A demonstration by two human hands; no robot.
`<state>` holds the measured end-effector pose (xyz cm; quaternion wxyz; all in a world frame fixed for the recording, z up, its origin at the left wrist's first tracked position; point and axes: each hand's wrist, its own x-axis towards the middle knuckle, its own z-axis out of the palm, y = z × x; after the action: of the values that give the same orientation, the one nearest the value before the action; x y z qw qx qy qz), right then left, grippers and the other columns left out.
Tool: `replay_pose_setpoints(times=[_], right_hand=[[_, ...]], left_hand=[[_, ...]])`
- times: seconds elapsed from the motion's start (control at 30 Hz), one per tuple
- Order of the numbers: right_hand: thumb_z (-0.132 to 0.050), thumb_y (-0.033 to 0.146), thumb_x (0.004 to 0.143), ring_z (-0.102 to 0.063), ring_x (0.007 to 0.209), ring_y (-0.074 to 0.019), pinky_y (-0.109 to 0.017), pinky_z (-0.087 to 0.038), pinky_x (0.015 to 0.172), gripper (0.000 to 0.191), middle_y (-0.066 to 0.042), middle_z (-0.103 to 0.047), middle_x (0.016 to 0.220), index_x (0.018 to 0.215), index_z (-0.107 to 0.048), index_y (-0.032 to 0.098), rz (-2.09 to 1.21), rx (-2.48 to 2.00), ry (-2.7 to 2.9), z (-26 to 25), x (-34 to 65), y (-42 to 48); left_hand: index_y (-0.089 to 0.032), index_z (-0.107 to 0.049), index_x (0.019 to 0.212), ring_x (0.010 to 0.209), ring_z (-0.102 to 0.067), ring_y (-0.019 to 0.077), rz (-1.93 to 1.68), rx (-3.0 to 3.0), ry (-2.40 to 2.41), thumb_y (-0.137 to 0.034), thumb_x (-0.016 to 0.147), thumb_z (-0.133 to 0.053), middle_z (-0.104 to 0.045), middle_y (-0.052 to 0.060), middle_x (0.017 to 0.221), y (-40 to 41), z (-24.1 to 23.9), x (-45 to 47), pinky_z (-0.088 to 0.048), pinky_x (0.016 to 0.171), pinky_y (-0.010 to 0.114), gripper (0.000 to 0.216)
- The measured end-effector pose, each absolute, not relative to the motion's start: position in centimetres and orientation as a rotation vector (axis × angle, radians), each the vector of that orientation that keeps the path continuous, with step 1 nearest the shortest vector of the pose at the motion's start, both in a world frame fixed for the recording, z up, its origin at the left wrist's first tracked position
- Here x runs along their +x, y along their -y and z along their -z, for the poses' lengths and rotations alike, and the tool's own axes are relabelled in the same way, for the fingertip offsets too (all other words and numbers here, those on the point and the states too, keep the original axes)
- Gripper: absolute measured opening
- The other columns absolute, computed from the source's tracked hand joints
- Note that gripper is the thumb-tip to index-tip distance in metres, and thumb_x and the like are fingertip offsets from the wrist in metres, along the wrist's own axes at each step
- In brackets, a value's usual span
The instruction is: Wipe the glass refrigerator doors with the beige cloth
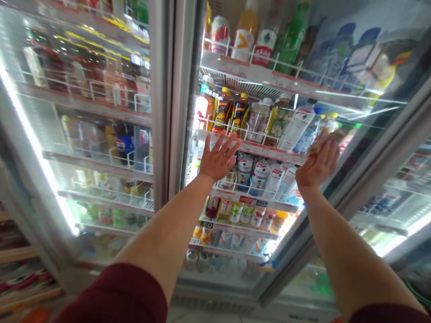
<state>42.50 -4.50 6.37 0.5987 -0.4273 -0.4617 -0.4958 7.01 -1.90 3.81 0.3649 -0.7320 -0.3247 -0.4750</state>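
My left hand (219,157) lies against the glass door (232,273) of a drinks fridge, fingers spread and nothing in it. Through the glass, dark bottles with yellow caps (239,110) show just above its fingertips. On the right side of the same door, my right hand (318,163) presses a crumpled beige cloth (325,142) to the pane. Its palm and fingers lie over the cloth and cover part of it. Behind the glass near that hand stand clear and white-labelled bottles (298,125).
Metal frames (177,89) border the door. To the left stands another lit fridge section with bottles on wire-fronted shelves (97,105); one more section (384,202) is on the right. Wooden shelving (30,296) is at the lower left. Reflections cover the upper right glass.
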Motion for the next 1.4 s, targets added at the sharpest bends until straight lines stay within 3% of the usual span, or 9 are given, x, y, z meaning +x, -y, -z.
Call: replay_pose_setpoints(times=[0.13, 0.27, 0.37, 0.47, 0.63, 0.73, 0.93, 1.17, 1.4], right_hand=[[-0.036, 0.034, 0.103, -0.035, 0.156, -0.0379, -0.072, -0.039, 0.117, 0.062, -0.016, -0.044, 0.165, 0.163, -0.038, 0.022, 1.117, -1.122, 1.141, 0.1, 42.4, 6.0], [-0.034, 0.031, 0.105, -0.031, 0.158, -0.0369, -0.068, -0.034, 0.122, 0.061, -0.025, -0.044, 0.162, 0.163, -0.037, 0.01, 0.992, -1.408, 1.223, 9.5, 41.4, 8.8], [-0.033, 0.03, 0.106, -0.036, 0.156, -0.0377, -0.068, -0.036, 0.119, 0.06, -0.028, -0.046, 0.159, 0.162, -0.038, 0.008, 0.97, -1.462, 1.264, 12.9, 40.9, 9.9], [-0.033, 0.03, 0.106, -0.031, 0.158, -0.035, -0.065, -0.035, 0.121, 0.061, -0.026, -0.042, 0.163, 0.163, -0.034, 0.009, 0.977, -1.45, 1.284, 10.2, 41.4, 9.5], [-0.032, 0.03, 0.105, -0.025, 0.161, -0.0315, -0.062, -0.031, 0.125, 0.061, -0.017, -0.038, 0.168, 0.165, -0.033, 0.016, 1.065, -1.274, 1.331, -2.0, 41.5, 7.6], [-0.033, 0.029, 0.106, -0.021, 0.162, -0.0306, -0.06, -0.027, 0.127, 0.059, -0.013, -0.04, 0.168, 0.164, -0.036, 0.017, 1.151, -1.253, 1.406, -6.1, 38.6, 7.0], [-0.039, 0.027, 0.108, -0.028, 0.16, -0.0226, -0.052, -0.017, 0.133, 0.051, -0.001, -0.048, 0.164, 0.157, -0.048, 0.03, 1.232, -1.11, 2.001, -7.2, 33.3, 7.2], [-0.034, 0.024, 0.107, -0.014, 0.164, -0.029, -0.063, -0.017, 0.131, 0.06, -0.005, -0.036, 0.171, 0.167, -0.027, 0.025, 1.139, -1.107, 1.699, -13.6, 33.2, 6.2], [-0.032, 0.019, 0.106, -0.012, 0.164, -0.0261, -0.055, -0.021, 0.133, 0.062, -0.006, -0.033, 0.172, 0.168, -0.025, 0.022, 0.966, -1.055, 1.966, -9.5, 28.8, 6.8]], left_hand=[[-0.03, -0.033, 0.166, 0.162, -0.008, 0.0262, 1.235, -1.931, 0.824, -0.031, 0.105, -0.05, -0.027, 0.003, 0.17, 2.0, -3.8, 6.9, 0.015, 0.13, 0.059, 0.063], [-0.029, -0.033, 0.165, 0.162, -0.007, 0.027, 1.259, -1.965, 0.801, -0.03, 0.106, -0.048, -0.026, 0.003, 0.171, 1.9, -3.9, 6.9, 0.014, 0.13, 0.06, 0.061], [-0.028, -0.034, 0.165, 0.162, -0.007, 0.0258, 1.258, -1.956, 0.786, -0.031, 0.108, -0.048, -0.025, 0.003, 0.171, 1.8, -4.0, 6.9, 0.019, 0.129, 0.057, 0.059], [-0.028, -0.032, 0.166, 0.162, -0.009, 0.0268, 1.275, -1.946, 0.774, -0.029, 0.106, -0.05, -0.025, 0.004, 0.171, 1.8, -4.0, 7.0, 0.019, 0.129, 0.057, 0.062], [-0.03, -0.031, 0.166, 0.161, -0.011, 0.0279, 1.286, -1.93, 0.781, -0.028, 0.104, -0.053, -0.027, 0.004, 0.171, 1.6, -3.8, 7.1, 0.015, 0.13, 0.059, 0.066], [-0.029, -0.033, 0.165, 0.162, -0.009, 0.0246, 1.284, -1.874, 0.755, -0.03, 0.106, -0.05, -0.028, 0.004, 0.171, 1.3, -3.7, 7.0, 0.016, 0.13, 0.056, 0.061], [-0.027, -0.038, 0.163, 0.162, -0.008, 0.0242, 1.26, -1.808, 0.751, -0.032, 0.107, -0.047, -0.033, 0.005, 0.169, 1.2, -3.7, 6.9, 0.014, 0.131, 0.055, 0.058], [-0.027, -0.04, 0.162, 0.162, -0.011, 0.0252, 1.249, -1.849, 0.795, -0.033, 0.107, -0.046, -0.034, 0.005, 0.168, 1.4, -3.9, 6.8, 0.013, 0.131, 0.055, 0.056], [-0.018, -0.04, 0.159, 0.162, -0.01, 0.0236, 1.264, -1.885, 0.773, -0.04, 0.11, -0.041, -0.035, 0.01, 0.168, 1.1, -3.7, 6.4, 0.016, 0.129, 0.054, 0.054]])
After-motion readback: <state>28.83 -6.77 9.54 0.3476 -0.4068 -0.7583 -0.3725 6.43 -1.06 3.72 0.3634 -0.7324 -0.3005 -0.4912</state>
